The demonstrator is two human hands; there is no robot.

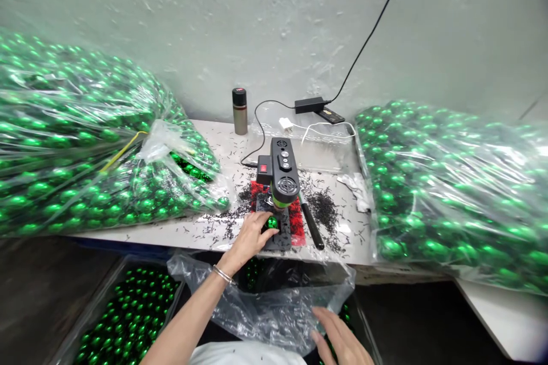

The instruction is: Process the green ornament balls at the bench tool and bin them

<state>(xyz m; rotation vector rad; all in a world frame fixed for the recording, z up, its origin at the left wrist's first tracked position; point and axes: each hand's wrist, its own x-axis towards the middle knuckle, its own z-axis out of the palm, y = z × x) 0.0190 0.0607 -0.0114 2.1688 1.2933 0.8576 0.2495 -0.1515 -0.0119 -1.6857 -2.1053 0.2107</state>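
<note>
With thumb and fingers, my left hand [252, 235] grips a shiny green ball [272, 222] under the head of a small black bench press [285, 174]. The press has a red switch, and its lever with a black handle [312, 227] slants down on the right. Low in the view, my right hand [342, 337] is open, thumb apart from the fingers, over the edge of a clear plastic bag [274, 305]. Green balls show beneath that bag, partly hidden.
Large clear bags of green balls fill the table's left [77, 148] and right [445, 182]. Small black pieces [322, 210] lie scattered around a red mat [297, 222]. Behind stand a bottle [240, 114] and a power adapter [309, 105] with cables. More balls [132, 308] sit below left.
</note>
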